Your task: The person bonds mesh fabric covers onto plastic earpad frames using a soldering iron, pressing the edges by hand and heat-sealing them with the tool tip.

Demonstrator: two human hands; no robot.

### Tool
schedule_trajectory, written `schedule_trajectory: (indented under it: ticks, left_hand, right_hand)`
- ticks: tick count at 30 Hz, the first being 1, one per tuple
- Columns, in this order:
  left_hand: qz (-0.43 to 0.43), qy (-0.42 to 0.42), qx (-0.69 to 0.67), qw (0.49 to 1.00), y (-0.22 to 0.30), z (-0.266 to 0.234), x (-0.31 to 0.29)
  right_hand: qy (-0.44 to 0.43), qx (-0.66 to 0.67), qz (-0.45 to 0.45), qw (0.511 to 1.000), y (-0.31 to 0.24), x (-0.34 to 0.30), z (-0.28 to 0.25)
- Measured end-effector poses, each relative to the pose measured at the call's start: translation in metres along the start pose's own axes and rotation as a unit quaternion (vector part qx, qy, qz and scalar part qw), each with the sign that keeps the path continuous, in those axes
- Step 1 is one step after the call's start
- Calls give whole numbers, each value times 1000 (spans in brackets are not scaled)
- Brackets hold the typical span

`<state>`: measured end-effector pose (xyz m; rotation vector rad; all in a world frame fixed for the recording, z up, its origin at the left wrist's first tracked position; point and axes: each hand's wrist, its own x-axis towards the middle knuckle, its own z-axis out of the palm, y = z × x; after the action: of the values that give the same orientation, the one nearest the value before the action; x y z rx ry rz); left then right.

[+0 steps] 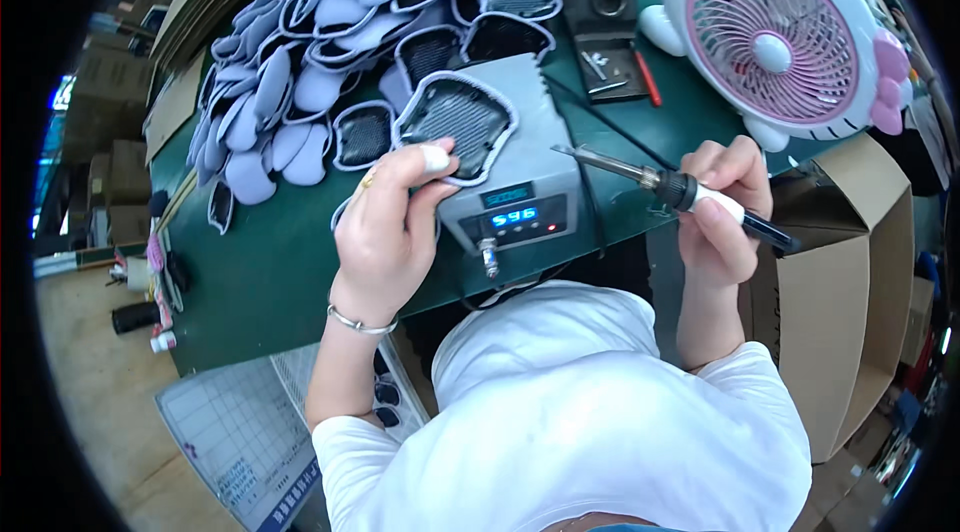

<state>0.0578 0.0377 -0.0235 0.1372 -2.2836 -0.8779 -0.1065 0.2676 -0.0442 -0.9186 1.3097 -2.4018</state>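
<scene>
Between the thumb and fingers of my left hand (393, 207) is a shield-shaped pad (460, 122) with a lavender rim and a black textured inside. It is held over the top of a grey soldering station (525, 197), whose blue display is lit. White tape wraps one of my left fingers. My right hand (725, 202) grips a soldering iron (670, 184) by its black and white handle. The iron's metal tip points left, toward the station and apart from the pad. Beyond my left hand lies a heap of similar lavender pads (320, 82).
A pink and white fan (770, 52) stands at the back right. Near it sit an iron holder tray (605, 32) and a red-handled tool (648, 80). An open cardboard box (830, 302) is at my right. Dark cables cross the green table (250, 282).
</scene>
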Motion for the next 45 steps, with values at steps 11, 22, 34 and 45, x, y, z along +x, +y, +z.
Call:
schedule_trajectory:
  ticks: [11,22,34,45]
  left_hand:
    - [85,-16,98,991,2,-1,2]
    - [98,-27,94,990,1,-2,6]
    - [105,-59,116,986,6,0,17]
    - [98,-76,147,981,8,1,19]
  right_hand:
    - [-87,-110,26,990,4,14,28]
    - [-105,-170,-34,979,4,30,34]
    - [-1,-171,-45,984,6,28,20]
    - [-124,-266,-30,955,-3,40,26]
